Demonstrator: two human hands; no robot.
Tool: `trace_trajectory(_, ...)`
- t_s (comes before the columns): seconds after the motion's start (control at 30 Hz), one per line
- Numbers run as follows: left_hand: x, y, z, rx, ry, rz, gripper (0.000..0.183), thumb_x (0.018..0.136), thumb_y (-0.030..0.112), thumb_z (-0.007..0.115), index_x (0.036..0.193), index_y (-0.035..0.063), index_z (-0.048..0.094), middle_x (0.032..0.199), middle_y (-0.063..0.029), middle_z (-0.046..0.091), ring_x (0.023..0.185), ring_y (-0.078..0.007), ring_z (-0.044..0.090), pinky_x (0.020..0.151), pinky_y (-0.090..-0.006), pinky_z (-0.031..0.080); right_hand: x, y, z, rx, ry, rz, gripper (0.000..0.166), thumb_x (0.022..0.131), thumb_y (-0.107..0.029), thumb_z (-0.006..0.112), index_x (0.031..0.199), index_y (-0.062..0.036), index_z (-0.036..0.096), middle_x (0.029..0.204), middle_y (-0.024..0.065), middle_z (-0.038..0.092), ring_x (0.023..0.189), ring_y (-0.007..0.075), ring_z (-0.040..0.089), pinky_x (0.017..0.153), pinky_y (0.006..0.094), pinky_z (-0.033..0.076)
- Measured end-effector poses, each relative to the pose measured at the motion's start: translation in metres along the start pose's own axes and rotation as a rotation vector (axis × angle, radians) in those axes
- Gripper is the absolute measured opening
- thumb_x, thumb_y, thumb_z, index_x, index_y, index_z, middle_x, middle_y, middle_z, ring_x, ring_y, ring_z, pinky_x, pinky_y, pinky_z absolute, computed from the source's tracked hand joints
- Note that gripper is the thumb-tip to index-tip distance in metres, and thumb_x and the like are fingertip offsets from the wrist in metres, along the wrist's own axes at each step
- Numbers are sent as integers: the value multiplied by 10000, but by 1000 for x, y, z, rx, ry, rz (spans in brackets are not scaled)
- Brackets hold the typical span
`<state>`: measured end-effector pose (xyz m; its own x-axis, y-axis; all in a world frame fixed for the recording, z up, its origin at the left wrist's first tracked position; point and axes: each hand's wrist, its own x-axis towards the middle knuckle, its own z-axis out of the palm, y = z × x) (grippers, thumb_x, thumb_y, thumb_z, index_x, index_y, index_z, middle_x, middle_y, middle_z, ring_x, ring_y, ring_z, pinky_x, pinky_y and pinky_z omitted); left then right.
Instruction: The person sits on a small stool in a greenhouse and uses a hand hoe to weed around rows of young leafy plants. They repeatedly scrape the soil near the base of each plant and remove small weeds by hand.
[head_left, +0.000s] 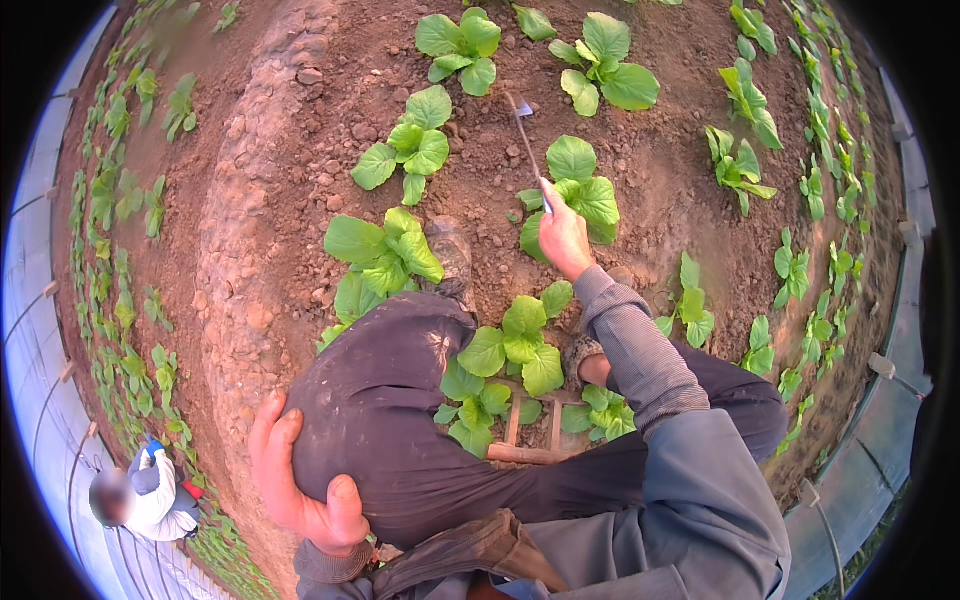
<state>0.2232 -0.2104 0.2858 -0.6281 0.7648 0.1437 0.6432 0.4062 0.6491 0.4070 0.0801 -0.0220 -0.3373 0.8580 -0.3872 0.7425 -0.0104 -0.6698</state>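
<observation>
A hand hoe (532, 155) with a thin bent metal neck is held by its handle in my right hand (568, 244). Its small blade (523, 110) is at the soil, between leafy green seedlings. Just under my right hand grows a broad-leaved plant (592, 201), close to the handle. My left hand (304, 480) rests on my bent left knee (375, 360), thumb and fingers apart and nothing in its grasp. Below my legs, part of a wooden frame (525, 454) shows between the plants.
Rows of seedlings (409, 142) stand in loose brown soil around my shoes (452, 251). A raised earth strip (247, 187) runs along the left. Beyond it, another person (161, 487) crouches beside plants. Plastic sheeting (874, 450) borders both sides.
</observation>
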Motion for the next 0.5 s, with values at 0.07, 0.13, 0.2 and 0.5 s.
trace_trajectory(0.07, 0, 0, -1, 10, -10, 12, 686, 909, 460, 615, 1292, -105, 549, 1362, -327, 534, 1273, -437, 528, 1095, -536, 405, -10, 4, 1, 42, 46, 82, 647, 935, -40, 505, 1545, -253, 460, 865, 268, 677, 759, 366, 694, 728, 457, 527)
trace_trajectory(0.13, 0, -3, 0, 6, -7, 31, 682, 908, 456, 620, 1294, -102, 550, 1369, -324, 534, 1276, -436, 527, 1097, -534, 404, -34, 31, 23, 67, 107, 44, 653, 934, -32, 495, 1549, -249, 458, 911, 273, 686, 765, 348, 694, 747, 432, 533)
trace_trajectory(0.2, -3, -4, -2, 10, 0, 27, 679, 908, 454, 620, 1297, -99, 550, 1374, -321, 533, 1277, -433, 528, 1099, -533, 403, -71, 22, 26, 104, -26, 152, 654, 933, -24, 484, 1552, -232, 458, 1006, 292, 692, 788, 312, 700, 782, 386, 541)
trace_trajectory(0.5, -1, -3, -6, 29, -46, 31, 677, 887, 427, 625, 1305, -100, 553, 1384, -323, 527, 1283, -436, 523, 1103, -542, 396, -45, 16, 15, 85, 78, 133, 624, 953, -89, 508, 1555, -227, 423, 1025, 306, 698, 924, 450, 703, 832, 507, 538)
